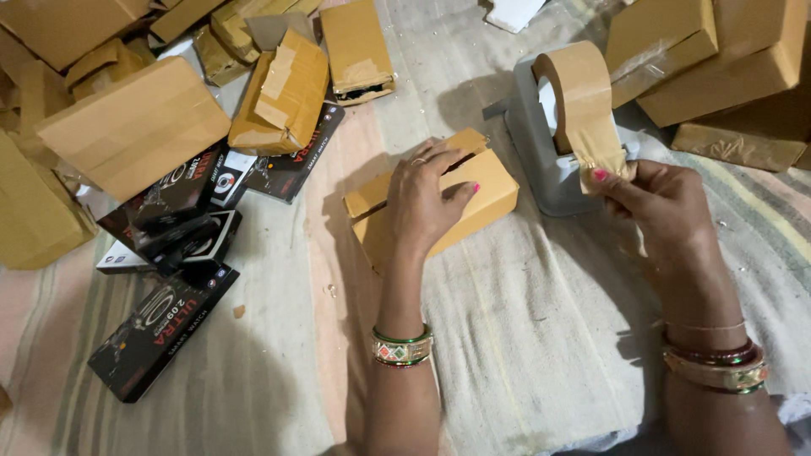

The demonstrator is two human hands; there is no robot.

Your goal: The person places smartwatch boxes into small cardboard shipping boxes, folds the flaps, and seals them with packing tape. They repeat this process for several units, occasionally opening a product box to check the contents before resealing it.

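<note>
Left hand [427,198] flat, fingers spread on cardboard box [486,198]; right hand [663,207] fingers pinching brown tape [604,156].

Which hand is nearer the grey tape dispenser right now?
Right. The right hand pinches the brown tape at the grey tape dispenser; the left hand rests on the small cardboard box beside it.

The head camera is looking steeply down from close above the striped cloth [541,338], facing toward twelve o'clock; both forearms are entering from six o'clock, and only this single view is showing.
</note>
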